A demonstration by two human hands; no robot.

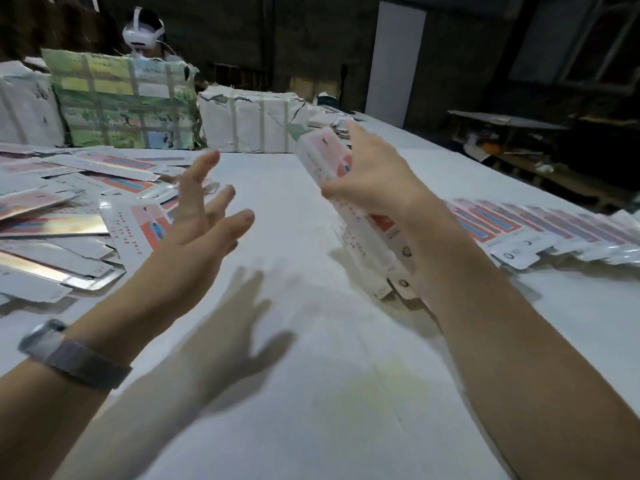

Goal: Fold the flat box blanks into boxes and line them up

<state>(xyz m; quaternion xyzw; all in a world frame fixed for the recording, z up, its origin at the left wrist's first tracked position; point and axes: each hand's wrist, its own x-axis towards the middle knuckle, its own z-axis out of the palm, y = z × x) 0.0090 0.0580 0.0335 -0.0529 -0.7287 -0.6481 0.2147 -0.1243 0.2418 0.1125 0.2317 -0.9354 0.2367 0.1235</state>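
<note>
Right hand (377, 174) grip around blurred box (332, 161); left hand (201, 220) splayed, empty.

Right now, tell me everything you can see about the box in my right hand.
The box is long, narrow, white printed card with pink and red panels and rows of small red marks down one side. It looks folded into shape. The right hand grips it around the middle, tilted, far end raised above the white table, near end low by the row of boxes.

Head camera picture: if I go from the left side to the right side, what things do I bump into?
Pile of flat box blanks → left hand → right hand holding a folded box → row of finished boxes.
</note>
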